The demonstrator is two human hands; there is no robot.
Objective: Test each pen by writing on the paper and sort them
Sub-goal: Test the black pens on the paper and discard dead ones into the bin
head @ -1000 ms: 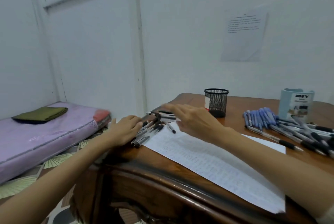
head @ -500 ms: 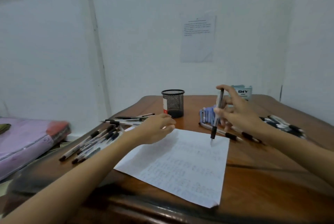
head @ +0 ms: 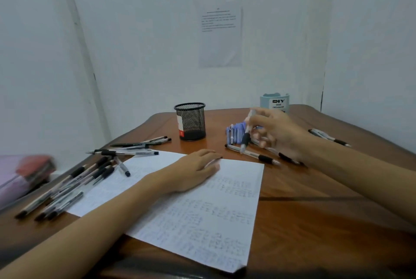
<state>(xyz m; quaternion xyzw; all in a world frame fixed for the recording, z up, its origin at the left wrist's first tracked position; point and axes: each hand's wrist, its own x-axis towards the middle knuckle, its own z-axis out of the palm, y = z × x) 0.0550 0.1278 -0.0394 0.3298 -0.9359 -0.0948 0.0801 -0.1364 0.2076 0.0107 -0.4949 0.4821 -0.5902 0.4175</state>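
Note:
A white sheet of paper (head: 202, 215) covered in faint scribbles lies on the brown wooden table (head: 315, 222). My left hand (head: 193, 170) rests flat on the sheet's upper part. My right hand (head: 276, 132) holds a clear pen with a black grip (head: 246, 134) upright, tip down, above the table just beyond the paper's far right corner. A heap of black-grip pens (head: 74, 186) lies at the paper's left. Blue-capped pens (head: 235, 132) lie bunched behind the held pen. A few more pens (head: 258, 156) lie under my right hand.
A black mesh pen cup (head: 191, 121) stands at the back middle. A light blue desk organizer (head: 273, 103) stands behind my right hand. More pens (head: 326, 135) lie at the far right. A mattress edge (head: 24, 172) shows low on the left. Walls close the table's back.
The view swung right from the left pen heap to the paper. My right hand left the heap, took up a pen and now holds it beyond the paper; my left hand moved onto the sheet.

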